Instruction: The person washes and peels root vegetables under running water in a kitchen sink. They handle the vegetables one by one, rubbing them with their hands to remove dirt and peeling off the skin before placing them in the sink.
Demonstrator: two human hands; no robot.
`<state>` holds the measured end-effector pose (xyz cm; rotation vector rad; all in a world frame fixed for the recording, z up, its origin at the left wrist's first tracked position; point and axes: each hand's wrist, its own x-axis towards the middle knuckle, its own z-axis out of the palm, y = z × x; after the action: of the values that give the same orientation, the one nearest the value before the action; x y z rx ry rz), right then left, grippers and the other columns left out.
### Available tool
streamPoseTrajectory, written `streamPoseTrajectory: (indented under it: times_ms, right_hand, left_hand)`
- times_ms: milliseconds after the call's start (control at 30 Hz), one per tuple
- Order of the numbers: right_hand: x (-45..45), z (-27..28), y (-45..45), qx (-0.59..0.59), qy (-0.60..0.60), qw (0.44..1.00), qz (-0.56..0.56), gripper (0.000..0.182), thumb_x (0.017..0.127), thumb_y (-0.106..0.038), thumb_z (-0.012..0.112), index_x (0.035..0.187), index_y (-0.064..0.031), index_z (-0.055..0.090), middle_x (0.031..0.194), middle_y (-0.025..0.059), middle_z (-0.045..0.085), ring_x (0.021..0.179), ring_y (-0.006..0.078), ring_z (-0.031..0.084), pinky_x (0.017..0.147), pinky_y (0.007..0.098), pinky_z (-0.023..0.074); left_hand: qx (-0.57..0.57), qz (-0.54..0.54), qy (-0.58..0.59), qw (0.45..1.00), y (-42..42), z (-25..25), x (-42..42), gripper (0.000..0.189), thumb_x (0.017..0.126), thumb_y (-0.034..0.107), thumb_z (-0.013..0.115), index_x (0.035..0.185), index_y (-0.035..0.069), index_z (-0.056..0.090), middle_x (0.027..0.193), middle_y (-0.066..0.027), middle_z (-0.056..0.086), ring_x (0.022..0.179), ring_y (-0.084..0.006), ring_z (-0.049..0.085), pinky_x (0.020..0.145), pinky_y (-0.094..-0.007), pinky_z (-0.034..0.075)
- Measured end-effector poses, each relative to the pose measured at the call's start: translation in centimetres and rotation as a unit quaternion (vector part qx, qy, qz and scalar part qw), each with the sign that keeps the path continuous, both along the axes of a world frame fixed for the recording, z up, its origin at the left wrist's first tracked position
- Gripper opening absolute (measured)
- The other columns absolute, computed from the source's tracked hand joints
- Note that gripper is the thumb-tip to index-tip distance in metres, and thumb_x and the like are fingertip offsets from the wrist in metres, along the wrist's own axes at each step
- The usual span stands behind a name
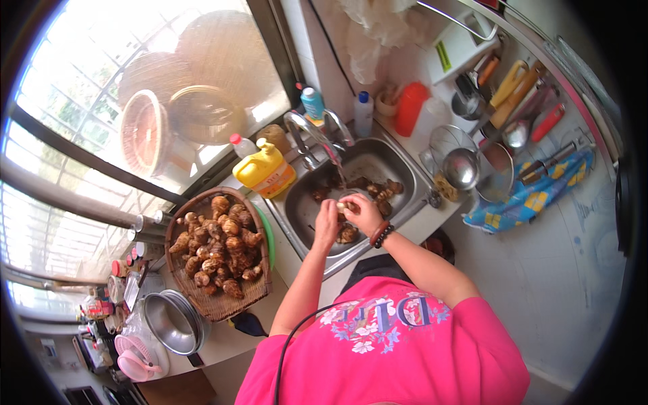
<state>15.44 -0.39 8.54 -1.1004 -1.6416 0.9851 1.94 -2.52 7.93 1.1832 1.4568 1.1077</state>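
Both my hands meet above the steel sink (299,223), just below the thin stream of running water (341,174) from the curved chrome faucet (316,132). Between the fingers of my left hand (328,221) and my right hand (362,211) is a small pale piece of root (343,206), perhaps a taro corm. Brown taro-like corms (392,188) lie in the sink beyond and beside my right hand, and another corm (347,233) rests below the hands. Left of the sink, a woven basket (177,263) holds a heap of rough brown corms (223,243).
A yellow jug (266,172) and a clear red-capped bottle (243,146) stand at the sink's left rear. A blue-capped bottle (363,115) stands behind it. Ladles and a strainer (448,144) hang at the right. Nested metal bowls (172,324) sit past the basket.
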Motion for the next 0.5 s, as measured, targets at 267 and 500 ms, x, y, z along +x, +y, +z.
streamPoseTrajectory:
  times_ms: [267,500]
  right_hand:
    - [0.7,0.9,-0.4,0.031,-0.105,0.993,0.037,0.021,0.072,-0.009,0.058,0.091,-0.0028,0.061,0.088,0.0146,0.061,0.082,0.0291,0.06,0.073,0.0349,0.0484]
    - [0.6,0.5,-0.4,0.02,-0.108,0.99,0.087,0.011,0.079,-0.007,0.057,0.088,-0.0003,0.056,0.07,0.0092,0.058,0.062,0.0126,0.055,0.057,0.0268,0.0447]
  left_hand:
    - [-0.001,-0.003,0.121,0.993,-0.5,0.7,0.2,0.037,0.09,0.036,0.038,0.09,0.001,0.052,0.084,-0.0249,0.056,0.085,-0.0418,0.054,0.071,-0.0434,0.041]
    - [-0.025,0.025,0.212,0.977,-1.3,2.8,0.1,0.04,0.088,0.039,0.04,0.082,0.004,0.057,0.077,-0.0234,0.059,0.079,-0.0425,0.056,0.066,-0.0481,0.043]
